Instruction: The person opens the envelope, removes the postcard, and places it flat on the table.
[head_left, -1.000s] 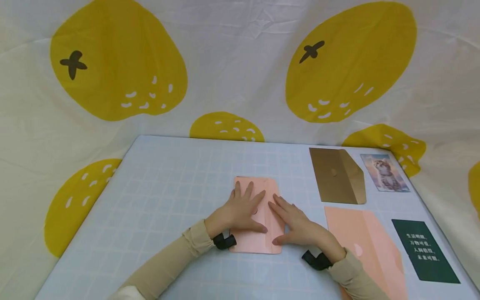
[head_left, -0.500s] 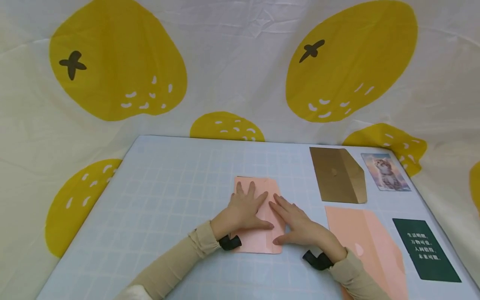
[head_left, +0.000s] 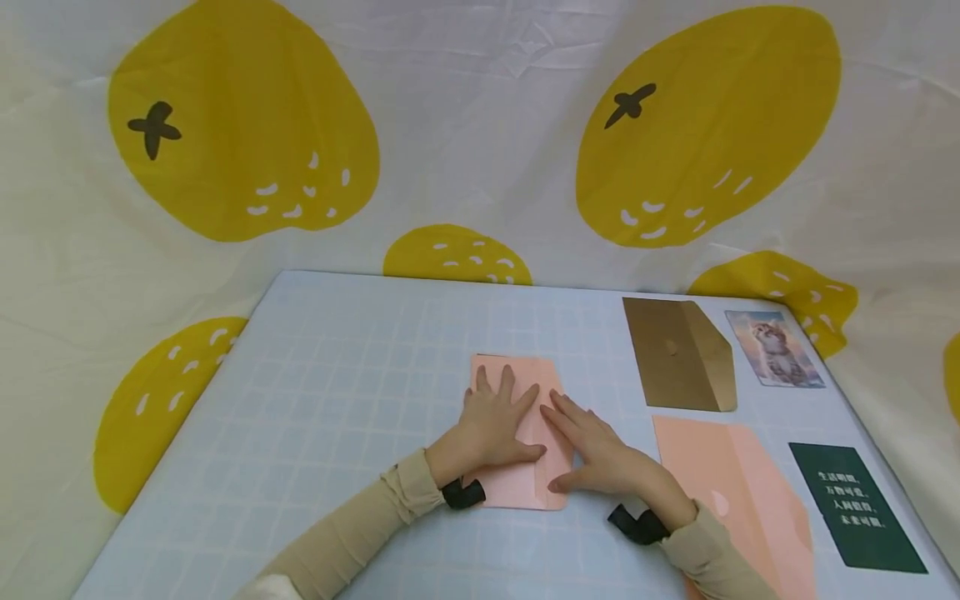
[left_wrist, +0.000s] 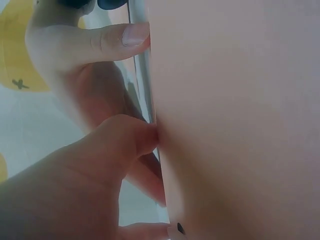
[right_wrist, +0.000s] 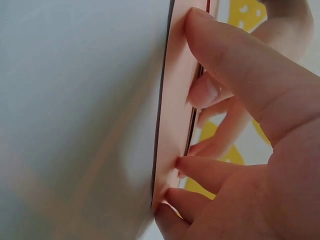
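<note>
A pink paper envelope (head_left: 517, 493) lies flat at the middle of the table, a crease running down it near its right side. On top rests my left hand (head_left: 489, 429), palm down with the fingers spread, covering much of the envelope. My right hand (head_left: 603, 448) touches the right part with extended fingertips, its thumb (head_left: 572, 480) by the lower right edge. In the right wrist view, the thumb and fingertips press along the pink paper (right_wrist: 172, 100) near its edge. The left wrist view has both thumbs at the paper's surface (left_wrist: 240, 100).
To the right lie a brown envelope (head_left: 670, 354) and a second pink envelope (head_left: 731, 492), partly under the right forearm. Beyond them are a kitten picture card (head_left: 776, 348) and a dark green card (head_left: 855, 504) with white writing. A fruit-print cloth (head_left: 480, 125) hangs behind the table.
My left hand has slid a little to the right across the envelope, fingers still spread. My right hand stays at the right side. The cards and other envelopes have not moved.
</note>
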